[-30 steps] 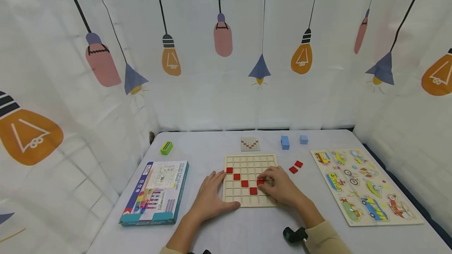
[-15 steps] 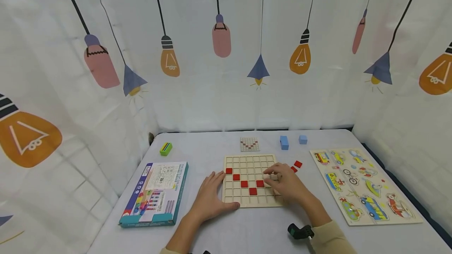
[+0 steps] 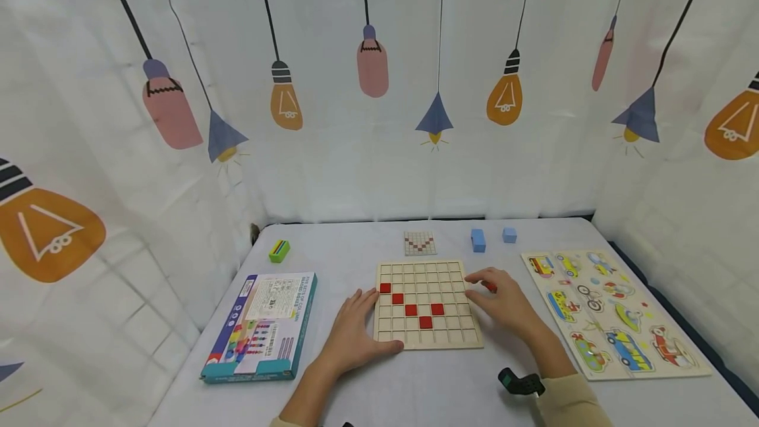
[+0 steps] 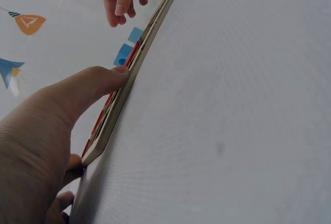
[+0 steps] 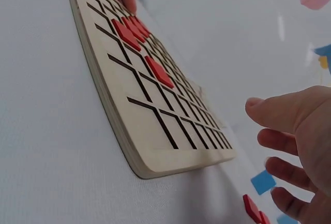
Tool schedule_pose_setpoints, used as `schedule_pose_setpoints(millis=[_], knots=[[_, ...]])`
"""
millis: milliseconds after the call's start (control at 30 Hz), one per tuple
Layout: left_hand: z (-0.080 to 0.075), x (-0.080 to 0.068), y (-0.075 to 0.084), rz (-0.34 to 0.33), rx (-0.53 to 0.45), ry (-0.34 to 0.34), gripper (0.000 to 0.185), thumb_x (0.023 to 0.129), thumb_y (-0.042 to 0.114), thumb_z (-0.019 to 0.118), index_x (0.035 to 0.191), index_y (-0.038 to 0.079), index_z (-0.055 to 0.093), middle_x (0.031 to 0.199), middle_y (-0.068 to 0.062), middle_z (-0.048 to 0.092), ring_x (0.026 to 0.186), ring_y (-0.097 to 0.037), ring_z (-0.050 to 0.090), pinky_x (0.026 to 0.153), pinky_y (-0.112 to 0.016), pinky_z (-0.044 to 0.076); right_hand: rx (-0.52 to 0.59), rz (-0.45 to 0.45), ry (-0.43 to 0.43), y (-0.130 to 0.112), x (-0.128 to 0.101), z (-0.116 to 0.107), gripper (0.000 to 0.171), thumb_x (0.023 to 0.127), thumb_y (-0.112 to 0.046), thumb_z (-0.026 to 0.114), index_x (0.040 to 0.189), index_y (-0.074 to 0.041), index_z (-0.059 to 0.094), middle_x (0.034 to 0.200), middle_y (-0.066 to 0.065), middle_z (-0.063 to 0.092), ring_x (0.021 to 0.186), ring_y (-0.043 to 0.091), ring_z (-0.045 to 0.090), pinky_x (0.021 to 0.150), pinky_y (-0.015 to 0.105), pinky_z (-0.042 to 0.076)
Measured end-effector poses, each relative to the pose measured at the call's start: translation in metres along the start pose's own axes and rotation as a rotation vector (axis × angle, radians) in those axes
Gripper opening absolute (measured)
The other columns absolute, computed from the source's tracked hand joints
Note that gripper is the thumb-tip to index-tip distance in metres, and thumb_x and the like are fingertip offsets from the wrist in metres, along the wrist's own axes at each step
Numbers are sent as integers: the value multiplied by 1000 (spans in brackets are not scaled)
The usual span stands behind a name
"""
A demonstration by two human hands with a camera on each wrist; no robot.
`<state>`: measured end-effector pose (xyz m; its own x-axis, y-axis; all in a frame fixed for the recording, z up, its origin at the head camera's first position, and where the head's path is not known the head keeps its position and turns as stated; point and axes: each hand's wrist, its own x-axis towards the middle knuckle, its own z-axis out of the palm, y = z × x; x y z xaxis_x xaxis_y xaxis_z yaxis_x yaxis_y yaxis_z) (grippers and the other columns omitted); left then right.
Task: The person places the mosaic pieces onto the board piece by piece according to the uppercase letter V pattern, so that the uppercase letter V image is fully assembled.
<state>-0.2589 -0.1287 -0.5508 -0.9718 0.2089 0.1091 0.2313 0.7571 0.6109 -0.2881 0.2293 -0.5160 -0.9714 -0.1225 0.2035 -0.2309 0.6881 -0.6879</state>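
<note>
A wooden grid board (image 3: pixel 450 341) lies on the table with several red square tiles (image 3: pixel 425 323) in its cells, also seen in the right wrist view. My left hand (image 3: pixel 358 333) steadies the board's near left corner: the thumb (image 4: pixel 111 79) rests along the front edge and fingers touch the left side. My right hand (image 3: pixel 501 302) hovers just off the board's right edge, thumb and fingers apart with nothing between them. Loose red tiles (image 5: pixel 252 209) lie beyond its fingers; in the head view the hand mostly covers them. Behind the board sits a small pattern card (image 3: pixel 420 243).
Two blue blocks (image 3: pixel 477 240) stand at the back. A picture puzzle board (image 3: pixel 617 315) fills the right side. On the left are a flat box (image 3: pixel 259 325) and a green striped block (image 3: pixel 279 250). A printed curtain (image 3: pixel 356 170) surrounds the table.
My right hand has let go of a red tile in the board's right part and moved right, off the board towards the loose tiles. My left hand has stayed in place.
</note>
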Motion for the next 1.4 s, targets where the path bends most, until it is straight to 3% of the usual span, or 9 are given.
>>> schedule_pose_setpoints(millis=[267, 433, 733, 1000, 1400], knots=[[0, -1, 1, 3, -10, -7, 125, 70, 83, 87, 169, 17, 49, 176, -3, 47, 171, -38, 28, 138, -69, 24, -41, 33, 33, 16, 1, -7, 35, 102, -27, 82, 136, -16, 78, 135, 8, 74, 117, 30, 62, 94, 41, 56], [-3, 0, 1, 4, -12, -4, 124, 71, 82, 87, 169, 17, 48, 177, -3, 46, 172, -38, 27, 138, -69, 23, -73, 67, 57, 25, 4, -6, 37, 103, -26, 82, 137, -12, 77, 131, 10, 73, 118, 30, 61, 98, 44, 55], [-4, 1, 3, 10, -15, -8, 123, 72, 81, 87, 169, 17, 48, 177, -3, 46, 172, -38, 27, 139, -67, 22, -102, 124, 84, 37, 3, -7, 39, 103, -27, 81, 138, -10, 74, 139, 17, 69, 127, 37, 63, 107, 59, 58], [-1, -1, 1, 15, -29, -4, 124, 71, 82, 88, 169, 17, 49, 176, -4, 47, 171, -38, 28, 139, -67, 22, -171, 114, 129, 49, 0, -3, 42, 102, -33, 81, 135, -7, 76, 135, 19, 71, 118, 35, 61, 93, 47, 51], [-1, 0, 0, 13, -27, -2, 124, 71, 82, 87, 169, 17, 49, 176, -4, 47, 171, -38, 28, 140, -67, 21, -200, 136, 170, 49, 2, 3, 43, 101, -35, 82, 131, -4, 77, 133, 22, 68, 118, 37, 57, 94, 51, 50]])
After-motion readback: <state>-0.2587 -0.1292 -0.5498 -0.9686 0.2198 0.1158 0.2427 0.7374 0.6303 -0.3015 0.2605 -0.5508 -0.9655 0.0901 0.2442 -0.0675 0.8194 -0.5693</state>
